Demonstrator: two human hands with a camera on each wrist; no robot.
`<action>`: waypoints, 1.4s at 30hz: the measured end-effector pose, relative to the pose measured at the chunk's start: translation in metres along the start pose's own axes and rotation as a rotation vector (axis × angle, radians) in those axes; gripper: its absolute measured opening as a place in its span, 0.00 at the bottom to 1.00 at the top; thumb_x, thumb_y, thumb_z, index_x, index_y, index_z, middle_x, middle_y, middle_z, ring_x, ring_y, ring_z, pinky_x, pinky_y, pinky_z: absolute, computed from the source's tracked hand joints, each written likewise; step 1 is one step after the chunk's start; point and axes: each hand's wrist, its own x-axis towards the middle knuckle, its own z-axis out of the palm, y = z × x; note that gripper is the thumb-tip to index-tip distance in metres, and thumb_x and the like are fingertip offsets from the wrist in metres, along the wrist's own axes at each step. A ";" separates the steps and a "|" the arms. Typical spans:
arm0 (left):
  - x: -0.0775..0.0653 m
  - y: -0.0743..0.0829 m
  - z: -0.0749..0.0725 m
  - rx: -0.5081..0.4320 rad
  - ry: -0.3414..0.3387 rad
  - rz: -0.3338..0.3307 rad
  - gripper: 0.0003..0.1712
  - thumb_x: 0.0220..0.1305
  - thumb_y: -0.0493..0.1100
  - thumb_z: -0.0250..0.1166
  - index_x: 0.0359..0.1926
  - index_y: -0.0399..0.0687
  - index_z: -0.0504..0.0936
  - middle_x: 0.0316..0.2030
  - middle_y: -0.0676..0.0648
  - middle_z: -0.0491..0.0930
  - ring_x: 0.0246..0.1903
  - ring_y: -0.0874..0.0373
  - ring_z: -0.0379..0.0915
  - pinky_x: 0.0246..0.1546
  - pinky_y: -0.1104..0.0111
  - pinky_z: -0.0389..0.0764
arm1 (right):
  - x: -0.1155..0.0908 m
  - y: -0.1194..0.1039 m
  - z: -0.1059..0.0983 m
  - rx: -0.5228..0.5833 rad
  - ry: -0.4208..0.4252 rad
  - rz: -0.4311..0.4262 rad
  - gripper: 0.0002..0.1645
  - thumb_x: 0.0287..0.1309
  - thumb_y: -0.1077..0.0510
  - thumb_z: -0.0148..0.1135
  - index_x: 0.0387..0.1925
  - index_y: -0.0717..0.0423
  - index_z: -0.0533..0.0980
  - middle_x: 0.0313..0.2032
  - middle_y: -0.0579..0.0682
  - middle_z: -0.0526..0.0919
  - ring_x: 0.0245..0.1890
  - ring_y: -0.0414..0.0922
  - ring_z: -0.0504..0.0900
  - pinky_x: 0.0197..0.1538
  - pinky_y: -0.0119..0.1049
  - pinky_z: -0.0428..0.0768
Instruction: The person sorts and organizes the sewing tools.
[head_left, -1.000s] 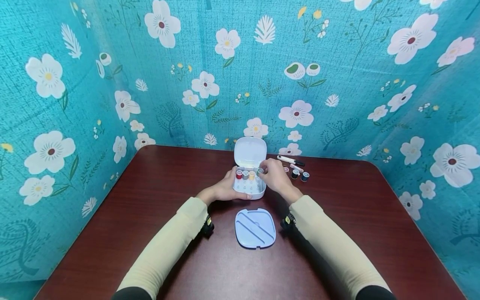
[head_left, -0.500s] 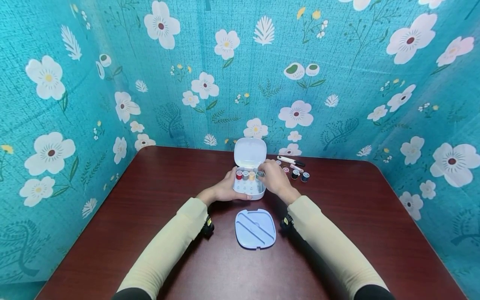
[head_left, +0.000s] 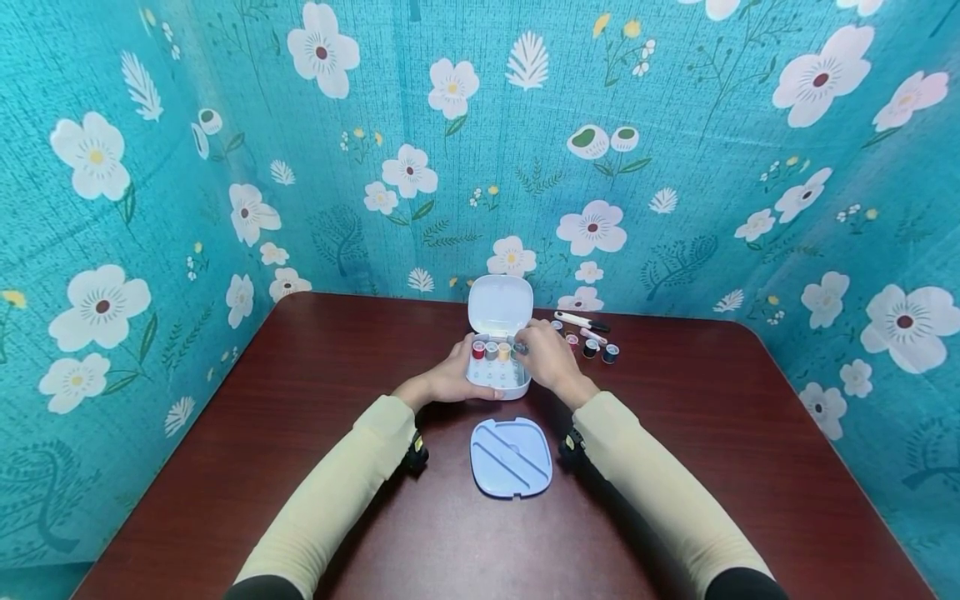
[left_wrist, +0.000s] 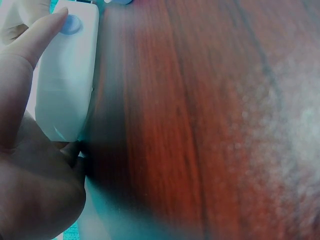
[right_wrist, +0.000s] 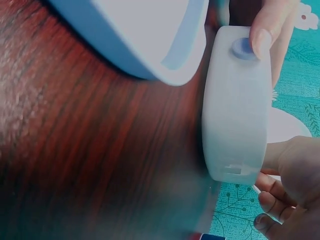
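Note:
A white sewing box [head_left: 513,393] stands with its lid [head_left: 501,302] raised. My left hand [head_left: 448,379] grips the box's left side, its thumb by the blue button [right_wrist: 243,48] on the front wall. Inside, along the back, sit a red thread spool [head_left: 478,350], a grey one [head_left: 491,351] and a yellow one [head_left: 504,352]. At the right end of that row, my right hand [head_left: 553,354] pinches a greyish-green thread spool [head_left: 519,347], partly hidden by the fingers. Small pegs show in the box's front part.
A light blue tray [head_left: 512,458] with diagonal ridges lies in front of the box. Right of the box are a black spool [head_left: 591,348], a dark blue spool [head_left: 611,354], a pink one [head_left: 572,340], a white-and-black stick-shaped tool [head_left: 582,321] and a small pink item [head_left: 593,336].
My right hand has shifted slightly left and settled over the back right of the box with the spool. The left hand keeps its grip on the box.

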 end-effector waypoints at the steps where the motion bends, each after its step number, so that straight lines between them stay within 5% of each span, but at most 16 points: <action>1: 0.000 0.000 0.000 0.000 -0.001 0.001 0.72 0.50 0.60 0.80 0.80 0.48 0.39 0.71 0.39 0.55 0.67 0.48 0.58 0.69 0.52 0.64 | 0.000 0.000 0.001 -0.008 -0.004 -0.001 0.12 0.59 0.62 0.74 0.45 0.60 0.87 0.47 0.56 0.83 0.49 0.51 0.77 0.52 0.48 0.80; 16: 0.003 -0.003 0.001 0.028 -0.007 0.001 0.73 0.52 0.63 0.78 0.80 0.49 0.36 0.72 0.40 0.53 0.67 0.49 0.57 0.69 0.53 0.63 | -0.004 0.000 -0.004 -0.036 -0.029 -0.017 0.16 0.58 0.60 0.75 0.49 0.59 0.86 0.50 0.57 0.82 0.51 0.52 0.76 0.54 0.50 0.80; 28: 0.002 -0.003 0.002 0.018 -0.003 0.001 0.74 0.52 0.61 0.79 0.81 0.47 0.35 0.73 0.39 0.51 0.68 0.48 0.57 0.69 0.51 0.63 | -0.017 0.004 -0.010 0.013 -0.005 -0.028 0.14 0.62 0.59 0.70 0.48 0.58 0.85 0.43 0.53 0.81 0.43 0.49 0.78 0.44 0.46 0.81; 42: 0.004 -0.007 0.003 0.034 -0.012 -0.010 0.75 0.51 0.64 0.78 0.80 0.49 0.34 0.73 0.40 0.51 0.68 0.48 0.56 0.70 0.50 0.62 | -0.028 0.008 -0.014 0.053 0.014 -0.013 0.13 0.63 0.57 0.67 0.47 0.59 0.85 0.45 0.54 0.83 0.44 0.50 0.80 0.47 0.49 0.82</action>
